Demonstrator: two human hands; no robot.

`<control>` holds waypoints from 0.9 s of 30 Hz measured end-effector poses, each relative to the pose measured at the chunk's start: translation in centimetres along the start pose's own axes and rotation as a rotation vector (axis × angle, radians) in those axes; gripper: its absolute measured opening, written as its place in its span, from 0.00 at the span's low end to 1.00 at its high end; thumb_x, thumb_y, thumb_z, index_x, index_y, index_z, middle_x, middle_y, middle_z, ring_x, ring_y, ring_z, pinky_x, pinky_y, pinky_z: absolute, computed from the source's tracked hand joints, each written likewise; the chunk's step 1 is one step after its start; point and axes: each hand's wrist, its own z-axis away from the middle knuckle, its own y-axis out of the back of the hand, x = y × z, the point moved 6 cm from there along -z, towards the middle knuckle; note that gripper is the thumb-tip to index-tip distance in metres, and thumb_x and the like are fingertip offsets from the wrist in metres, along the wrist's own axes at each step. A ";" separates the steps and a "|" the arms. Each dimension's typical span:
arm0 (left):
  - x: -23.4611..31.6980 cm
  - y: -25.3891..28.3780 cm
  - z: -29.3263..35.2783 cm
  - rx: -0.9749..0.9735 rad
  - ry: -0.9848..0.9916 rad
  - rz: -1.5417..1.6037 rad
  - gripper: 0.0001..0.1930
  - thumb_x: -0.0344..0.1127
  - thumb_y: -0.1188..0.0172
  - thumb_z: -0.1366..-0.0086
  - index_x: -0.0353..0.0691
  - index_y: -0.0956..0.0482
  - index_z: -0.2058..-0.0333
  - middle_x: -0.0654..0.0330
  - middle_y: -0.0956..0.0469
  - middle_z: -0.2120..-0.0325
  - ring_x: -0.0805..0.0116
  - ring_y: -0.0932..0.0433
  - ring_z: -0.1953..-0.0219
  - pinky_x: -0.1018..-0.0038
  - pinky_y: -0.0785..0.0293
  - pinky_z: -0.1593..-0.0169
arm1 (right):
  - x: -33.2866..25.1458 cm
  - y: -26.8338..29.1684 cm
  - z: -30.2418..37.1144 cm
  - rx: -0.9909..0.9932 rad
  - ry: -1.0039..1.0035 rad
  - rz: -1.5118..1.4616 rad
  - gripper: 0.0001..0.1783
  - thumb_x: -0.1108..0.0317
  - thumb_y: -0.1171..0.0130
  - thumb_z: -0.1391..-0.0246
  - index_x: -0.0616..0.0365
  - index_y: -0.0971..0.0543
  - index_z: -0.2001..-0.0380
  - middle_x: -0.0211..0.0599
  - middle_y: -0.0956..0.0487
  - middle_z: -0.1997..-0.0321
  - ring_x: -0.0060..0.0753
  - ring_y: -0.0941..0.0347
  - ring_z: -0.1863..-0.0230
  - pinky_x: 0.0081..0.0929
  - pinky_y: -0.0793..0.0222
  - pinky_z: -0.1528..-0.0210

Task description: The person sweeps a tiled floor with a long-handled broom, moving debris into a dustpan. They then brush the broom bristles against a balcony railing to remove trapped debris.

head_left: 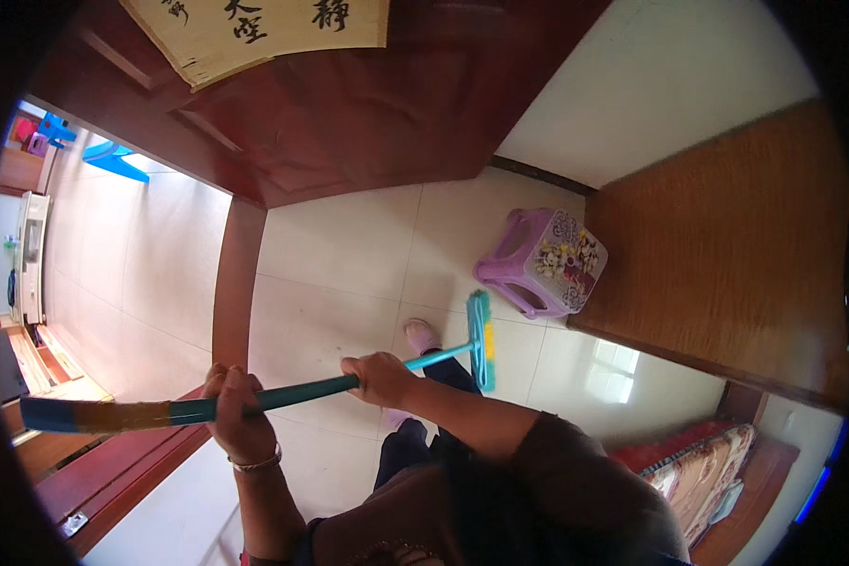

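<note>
I hold a teal broom [311,389] with a long handle across my body. My left hand [236,410], with a bracelet on the wrist, grips the handle near its upper end at the left. Further down the handle, my right hand [379,375] is closed around it. The broom's teal and yellow head [482,340] rests on the pale tiled floor [340,274], just right of my pink slipper [421,334] and close to a purple plastic stool [542,262].
A dark red wooden door [349,104] stands open ahead, with a paper scroll [255,28] hanging on it. A brown wooden cabinet [726,255] is at the right. A patterned bed cover [698,472] lies at the lower right. Blue furniture [113,158] is in the far room.
</note>
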 end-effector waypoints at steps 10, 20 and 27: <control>-2.2 6.3 5.0 -0.017 -0.034 -0.225 0.08 0.29 0.49 0.44 0.37 0.31 0.82 0.67 0.38 0.83 0.78 0.38 0.78 0.81 0.43 0.74 | -6.5 -1.5 -2.5 0.089 0.161 0.243 0.07 0.67 0.41 0.62 0.54 0.29 0.80 0.42 0.25 0.81 0.49 0.26 0.74 0.42 0.32 0.68; 1.5 1.5 2.1 0.076 -0.199 0.083 0.11 0.32 0.43 0.46 0.39 0.33 0.83 0.68 0.40 0.85 0.82 0.46 0.84 0.82 0.51 0.80 | 0.4 2.9 3.3 0.573 0.155 0.214 0.26 0.58 0.36 0.58 0.57 0.30 0.56 0.45 0.28 0.57 0.46 0.34 0.51 0.37 0.39 0.47; -2.4 -10.6 -0.2 0.073 -0.276 -0.129 0.15 0.29 0.45 0.45 0.38 0.37 0.87 0.67 0.41 0.86 0.78 0.41 0.81 0.79 0.46 0.76 | 29.1 11.7 15.2 0.714 -0.727 -0.019 0.26 0.59 0.37 0.59 0.58 0.30 0.57 0.49 0.27 0.58 0.50 0.32 0.53 0.40 0.36 0.52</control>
